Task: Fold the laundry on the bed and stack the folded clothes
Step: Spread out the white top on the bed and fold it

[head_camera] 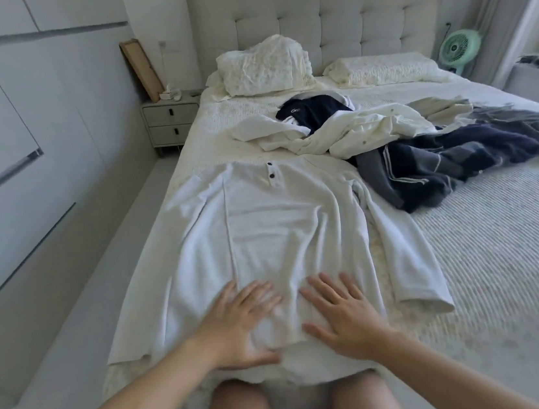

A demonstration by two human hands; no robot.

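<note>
I see a white long-sleeved shirt (275, 237) of soft, slightly nubby knit spread flat on the bed (492, 262), collar toward the headboard (320, 18), hem at the bed's foot edge. It has two dark buttons at the placket that I can count. My left hand (239, 327) and right hand (346, 317) both lie palm down on the shirt's lower part, fingers (255, 294) straight and spread, gripping nothing, just pressing the cloth. The shirt's sleeves run down either side of its body; the one on my right ends in a ribbed cuff.

Beyond the shirt's collar lies a rumpled heap of cream clothes (354, 129) with small buttons, and a dark navy garment (314, 110) sits against it on the headboard side. To the right of the shirt sprawls a navy and grey garment (453, 161) with pale piping.

The bed cover is ribbed and pale. Two crinkled cream pillows (265, 69) rest against the tufted grey headboard. Left of the headboard stands a two-drawer nightstand (169, 121); right of it, a round mint fan (459, 48).
</note>
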